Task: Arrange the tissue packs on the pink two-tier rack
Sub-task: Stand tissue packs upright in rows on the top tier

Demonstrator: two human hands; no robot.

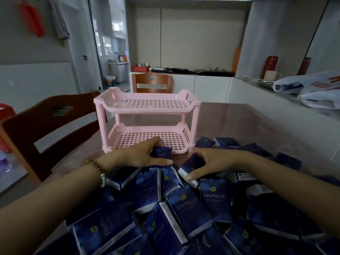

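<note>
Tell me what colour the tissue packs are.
The packs are dark blue with white ends, seen in the head view.

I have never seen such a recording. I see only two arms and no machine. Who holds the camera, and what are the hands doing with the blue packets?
There is no machine: the grip here is a person's two bare hands. The single camera sits on the person's head and looks forward and down, so you see only the arms. On the glossy table stands a pink plastic two-tier rack, both tiers empty. In front of it lies a heap of dark blue tissue packs. The left hand holds one pack near the lower tier; the right hand closes on a second pack.
</note>
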